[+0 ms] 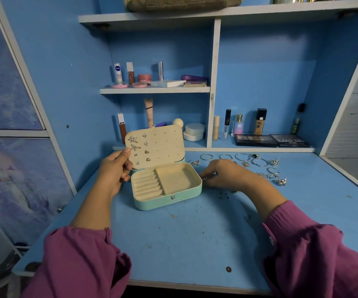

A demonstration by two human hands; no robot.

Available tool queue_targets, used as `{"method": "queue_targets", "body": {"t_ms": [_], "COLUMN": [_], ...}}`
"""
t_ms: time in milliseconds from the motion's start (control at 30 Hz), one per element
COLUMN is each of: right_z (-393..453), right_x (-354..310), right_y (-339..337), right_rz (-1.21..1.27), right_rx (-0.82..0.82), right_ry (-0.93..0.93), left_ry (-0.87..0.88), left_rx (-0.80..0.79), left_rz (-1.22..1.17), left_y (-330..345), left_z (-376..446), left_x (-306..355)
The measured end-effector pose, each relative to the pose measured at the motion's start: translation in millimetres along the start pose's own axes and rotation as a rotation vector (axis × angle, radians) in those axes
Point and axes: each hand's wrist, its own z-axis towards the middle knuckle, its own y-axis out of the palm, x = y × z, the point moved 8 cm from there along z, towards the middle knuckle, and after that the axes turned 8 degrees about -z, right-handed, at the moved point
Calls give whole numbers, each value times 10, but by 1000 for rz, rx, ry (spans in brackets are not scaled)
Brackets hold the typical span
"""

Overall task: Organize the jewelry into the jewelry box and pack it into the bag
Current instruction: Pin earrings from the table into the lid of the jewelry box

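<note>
Jewelry box (166, 186) sits open mid blue surface (195, 233), lid (154, 147) up with eight earrings pinned in it. Left hand (114, 171) grips the lid's left edge. Right hand (221, 174) rests just right of the box, fingers curled on a small piece, too tiny to identify. Loose rings and hoops (259, 162) lie behind it, count unclear. Shelves (154, 90) hold cosmetics; two palettes (272, 140). Bag (182, 3) on the top shelf, cut off.

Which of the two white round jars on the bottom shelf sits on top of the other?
The wider white jar sits on top; the lower jar beneath it rests on the shelf, just right of the jewelry box lid.
</note>
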Motion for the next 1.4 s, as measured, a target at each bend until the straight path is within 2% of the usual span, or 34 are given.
{"method": "queue_targets", "body": {"t_ms": [133,333,600,833,1200,1333,1400], "right_z": [6,5,23,8,-26,-21,-26], "right_x": [-12,118,71,84,29,62,118], "right_y": [-15,-63,-30,-19,-129,-179,-188], "right_rz": [-54,16,-82,-33,246,387,557], "right_rx": [18,53,21,23,124,211,252], "right_ry": [-8,54,39,59,47,114,177], "left_ry": [-8,-13,-10,1,-4,5,13], "left_rx": [-3,-6,-5,16,6,-1,-3], "left_rz": [-1,-6,-3,17,18,24,35], "left_y": [-6,4,-3,-17,-33,-39,-33], "left_z": [1,-11,2,12,45,63,69], "left_x": [-5,-2,-7,-16,-33,-32,-27]}}
